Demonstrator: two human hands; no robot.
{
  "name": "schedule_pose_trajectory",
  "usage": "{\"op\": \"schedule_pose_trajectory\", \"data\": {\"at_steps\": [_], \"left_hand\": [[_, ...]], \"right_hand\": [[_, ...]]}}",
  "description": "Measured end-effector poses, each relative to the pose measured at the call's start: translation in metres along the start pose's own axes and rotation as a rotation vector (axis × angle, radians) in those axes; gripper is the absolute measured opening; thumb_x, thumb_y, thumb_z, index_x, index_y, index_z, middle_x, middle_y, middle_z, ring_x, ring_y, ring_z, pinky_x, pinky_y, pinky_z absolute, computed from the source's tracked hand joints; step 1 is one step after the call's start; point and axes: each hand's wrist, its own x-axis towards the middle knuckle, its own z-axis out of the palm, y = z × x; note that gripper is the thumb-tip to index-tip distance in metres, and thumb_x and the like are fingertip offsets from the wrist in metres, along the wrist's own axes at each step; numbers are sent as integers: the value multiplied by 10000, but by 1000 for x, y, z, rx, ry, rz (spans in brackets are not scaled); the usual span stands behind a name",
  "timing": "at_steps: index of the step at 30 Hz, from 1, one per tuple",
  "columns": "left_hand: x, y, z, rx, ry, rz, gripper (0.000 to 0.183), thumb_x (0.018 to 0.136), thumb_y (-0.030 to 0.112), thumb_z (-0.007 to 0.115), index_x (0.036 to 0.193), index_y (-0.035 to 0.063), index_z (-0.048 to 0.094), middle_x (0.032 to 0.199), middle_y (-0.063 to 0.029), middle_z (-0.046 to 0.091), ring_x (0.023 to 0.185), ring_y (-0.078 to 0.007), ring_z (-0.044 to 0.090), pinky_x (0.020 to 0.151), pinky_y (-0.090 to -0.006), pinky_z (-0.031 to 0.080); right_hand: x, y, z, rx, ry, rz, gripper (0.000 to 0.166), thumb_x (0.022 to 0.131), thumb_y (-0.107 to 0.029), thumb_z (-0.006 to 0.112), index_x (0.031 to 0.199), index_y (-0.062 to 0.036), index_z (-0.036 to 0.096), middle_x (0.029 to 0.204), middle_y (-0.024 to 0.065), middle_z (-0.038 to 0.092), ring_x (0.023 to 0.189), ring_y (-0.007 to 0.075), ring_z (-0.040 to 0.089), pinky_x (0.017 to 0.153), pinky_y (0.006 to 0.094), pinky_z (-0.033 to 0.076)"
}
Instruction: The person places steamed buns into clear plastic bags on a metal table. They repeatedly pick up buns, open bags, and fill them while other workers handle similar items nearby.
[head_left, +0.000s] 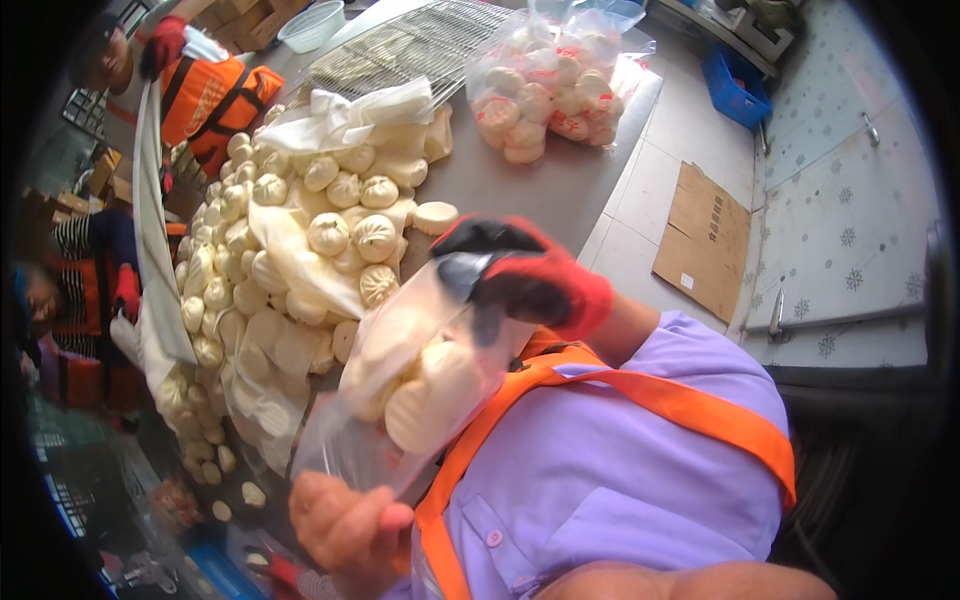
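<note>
A clear plastic bag (375, 450) with several pale steamed buns (442, 386) in it is stretched between my hands. My right hand (525, 277), in a red and black glove, is closed on one end of the bag. At the other end, my bare left hand (345, 517) has its fingers curled on the plastic. Beyond the bag lies a large heap of pleated buns (328, 232) on and among pale cloths (292, 247). A single bun (435, 217) rests on the metal table (517, 195) close to my glove.
Filled bags of buns (525, 97) stand on the table's far side, beside a wire rack (405, 45). Co-workers in orange aprons are at the left, one holding a long tray's edge (154, 225). Flattened cardboard (705, 240) and a blue crate (736, 86) lie on the floor.
</note>
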Motion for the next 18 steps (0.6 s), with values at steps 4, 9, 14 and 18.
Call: {"op": "schedule_pose_trajectory", "data": {"at_steps": [4,9,14,18], "left_hand": [[84,-45,55,-132,-62,11,156,821,134,685,738,45,588,617,-41,475,539,-215,439,535,-335,356],[186,-101,158,-212,-87,73,80,823,72,642,791,37,577,746,-88,591,756,-282,557,733,-360,393],[233,-153,290,67,-118,237,61,832,136,648,813,85,620,787,-37,631,875,-256,569,802,-379,397],[220,-166,339,51,-119,-9,135,841,170,637,972,140,639,966,-54,640,1002,-272,552,868,-412,393]], "right_hand": [[-22,-32,-45,221,399,-318,205,871,-174,630,1023,-38,623,874,5,588,802,100,584,654,269,481],[-15,-50,-141,-1295,806,-1150,195,725,-6,622,917,-31,611,890,90,602,870,243,590,774,329,489],[-19,-23,-204,-1506,1099,-1000,237,790,-28,621,1011,-19,536,1043,103,566,974,257,553,855,354,461],[-30,45,-250,-1129,1140,-787,846,737,-235,773,1399,-12,295,1384,172,385,1281,324,391,1065,393,339]]}}
